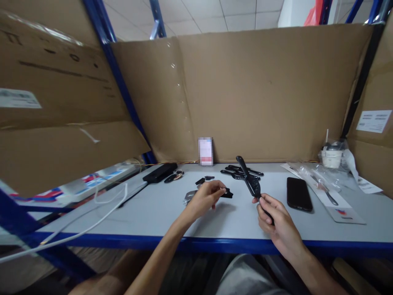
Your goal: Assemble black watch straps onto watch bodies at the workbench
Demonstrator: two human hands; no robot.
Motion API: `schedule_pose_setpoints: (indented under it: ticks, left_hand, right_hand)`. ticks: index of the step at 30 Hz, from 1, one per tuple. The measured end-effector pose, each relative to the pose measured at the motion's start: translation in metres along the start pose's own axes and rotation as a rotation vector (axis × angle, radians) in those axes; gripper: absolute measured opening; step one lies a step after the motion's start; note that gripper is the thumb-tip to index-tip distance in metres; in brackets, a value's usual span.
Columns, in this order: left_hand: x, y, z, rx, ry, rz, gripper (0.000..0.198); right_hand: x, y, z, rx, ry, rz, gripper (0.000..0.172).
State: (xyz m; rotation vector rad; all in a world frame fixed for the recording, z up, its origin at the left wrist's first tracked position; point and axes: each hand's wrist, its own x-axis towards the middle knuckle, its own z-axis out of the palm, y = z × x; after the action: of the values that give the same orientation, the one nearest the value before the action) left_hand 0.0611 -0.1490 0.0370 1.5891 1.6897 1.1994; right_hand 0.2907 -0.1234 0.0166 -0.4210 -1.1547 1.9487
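Observation:
My left hand (207, 197) pinches a small flat black piece (227, 194) with notched edges, held above the tabletop between thumb and fingers. In my right hand (275, 216) is a long black tool with a handle (252, 185), gripped by its lower end and tilted up to the left. Behind it lies a pile of similar black handles (236, 175). Just beyond my left hand are small black pieces (200, 181), and grey metal-looking pieces (189, 197) are partly hidden by that hand. The exact kind of the tool cannot be made out.
On the grey tabletop (147, 219) a black phone (299, 194) lies right, beside a packaged utensil on a card (342, 213). A lidded cup (332, 155) stands at the back right. A lit phone (205, 151) leans against cardboard (245, 94). White cables (107, 219) run left.

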Motion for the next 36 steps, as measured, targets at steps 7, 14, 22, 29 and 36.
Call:
schedule_pose_setpoints:
  ticks: [7, 14, 22, 29, 36]
  left_hand:
    - [0.003, -0.016, 0.002, 0.49, 0.14, 0.078, 0.013]
    - [0.003, -0.017, -0.022, 0.107, 0.263, -0.003, 0.051]
    - [-0.024, -0.001, -0.098, 0.596, 0.217, 0.013, 0.029]
    - [-0.015, -0.04, -0.093, 0.885, 0.153, -0.087, 0.035]
    - [-0.013, -0.065, -0.116, 0.645, 0.026, -0.138, 0.04]
  right_hand:
    - [-0.001, 0.002, -0.001, 0.039, 0.09, -0.046, 0.041]
    - [-0.003, 0.005, -0.004, 0.001, 0.066, -0.042, 0.036]
    - [-0.004, 0.002, -0.004, -0.044, 0.041, -0.033, 0.034]
    - [-0.005, 0.001, -0.002, -0.073, 0.048, -0.037, 0.035]
    - [-0.006, 0.0, -0.001, -0.108, 0.053, -0.034, 0.037]
